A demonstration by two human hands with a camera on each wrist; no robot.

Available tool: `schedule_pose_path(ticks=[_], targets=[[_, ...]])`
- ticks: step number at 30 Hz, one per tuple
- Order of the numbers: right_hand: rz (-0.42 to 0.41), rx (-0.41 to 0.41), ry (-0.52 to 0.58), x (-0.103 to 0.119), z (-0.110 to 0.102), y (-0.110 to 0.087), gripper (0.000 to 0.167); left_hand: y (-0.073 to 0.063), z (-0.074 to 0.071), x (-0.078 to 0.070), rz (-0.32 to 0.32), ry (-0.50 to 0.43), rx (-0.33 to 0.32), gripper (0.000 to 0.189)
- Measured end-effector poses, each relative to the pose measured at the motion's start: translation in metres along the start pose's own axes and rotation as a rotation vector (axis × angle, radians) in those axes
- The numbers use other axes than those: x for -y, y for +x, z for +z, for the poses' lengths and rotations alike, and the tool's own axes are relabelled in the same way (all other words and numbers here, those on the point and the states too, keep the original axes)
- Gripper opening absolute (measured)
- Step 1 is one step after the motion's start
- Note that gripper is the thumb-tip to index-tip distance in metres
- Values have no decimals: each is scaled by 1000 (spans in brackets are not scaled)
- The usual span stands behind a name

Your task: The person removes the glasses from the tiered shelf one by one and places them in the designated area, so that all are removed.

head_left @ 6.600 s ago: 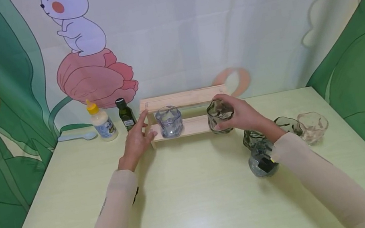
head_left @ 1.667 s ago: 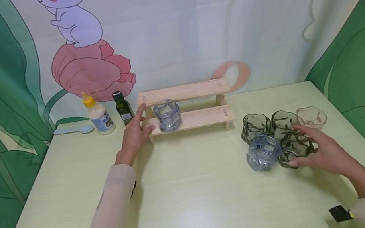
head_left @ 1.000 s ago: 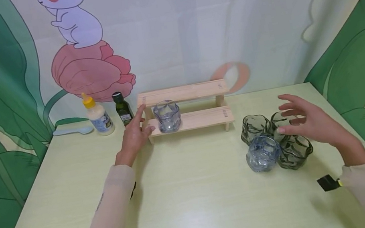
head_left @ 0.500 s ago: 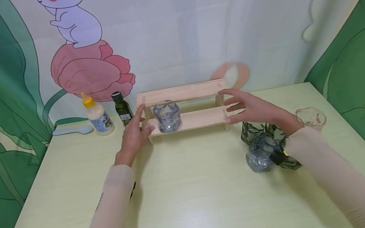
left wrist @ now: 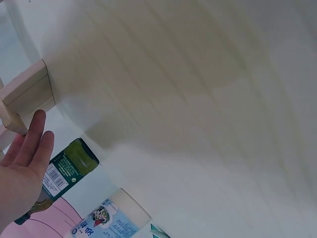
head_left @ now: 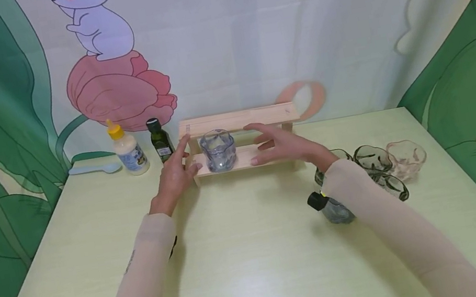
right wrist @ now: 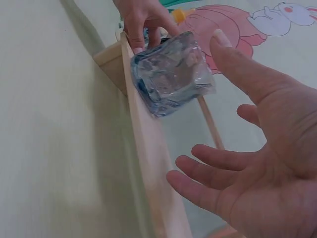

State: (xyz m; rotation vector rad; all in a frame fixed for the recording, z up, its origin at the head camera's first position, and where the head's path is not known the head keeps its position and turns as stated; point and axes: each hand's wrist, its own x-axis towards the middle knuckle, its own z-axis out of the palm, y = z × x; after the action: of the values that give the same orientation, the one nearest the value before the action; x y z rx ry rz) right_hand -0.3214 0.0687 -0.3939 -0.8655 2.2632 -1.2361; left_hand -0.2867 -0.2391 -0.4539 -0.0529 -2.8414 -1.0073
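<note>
A clear bluish glass (head_left: 219, 152) with wavy sides stands near the left end of the lower shelf of a two-step wooden rack (head_left: 240, 120). At that end my left hand (head_left: 173, 180) touches the rack, index finger by the upper shelf and thumb by the lower one. In the left wrist view its fingers (left wrist: 37, 139) look nearly straight against the wood. My right hand (head_left: 282, 144) hovers in front of the rack, right of the glass, thumb and fingers spread with nothing between them. In the right wrist view, a gap separates that hand from the glass (right wrist: 171, 74).
Right of the rack are several dark grey glasses (head_left: 372, 158), a pink glass (head_left: 408, 158) and a blue glass (head_left: 338, 213), partly hidden by my right sleeve. Left of it stand a green bottle (head_left: 161, 139) and a yellow-capped bottle (head_left: 130, 154); a pale spoon (head_left: 95, 169) lies beyond.
A dark glass gripped at the rack earlier now stands in the right group. My right hand released it and moved left to the rack, near the bluish glass. The left hand stayed put.
</note>
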Motion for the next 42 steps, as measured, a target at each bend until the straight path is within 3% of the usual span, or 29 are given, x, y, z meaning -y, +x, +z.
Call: schedule_pose_path(ticks=[10,19,29,42], targets=[[-42,-81,-43,1,23,35,91,3,0,0,-22,-3,3,84],[-60,-107,8,10,42,59,91,0,0,0,-4,-5,-4,84],[-44,-170,-49,14,57,73,96,0,-1,0,-24,-4,-4,84],[-29,-238,-38,14,66,77,92,1,0,-1,-21,8,-2,84]])
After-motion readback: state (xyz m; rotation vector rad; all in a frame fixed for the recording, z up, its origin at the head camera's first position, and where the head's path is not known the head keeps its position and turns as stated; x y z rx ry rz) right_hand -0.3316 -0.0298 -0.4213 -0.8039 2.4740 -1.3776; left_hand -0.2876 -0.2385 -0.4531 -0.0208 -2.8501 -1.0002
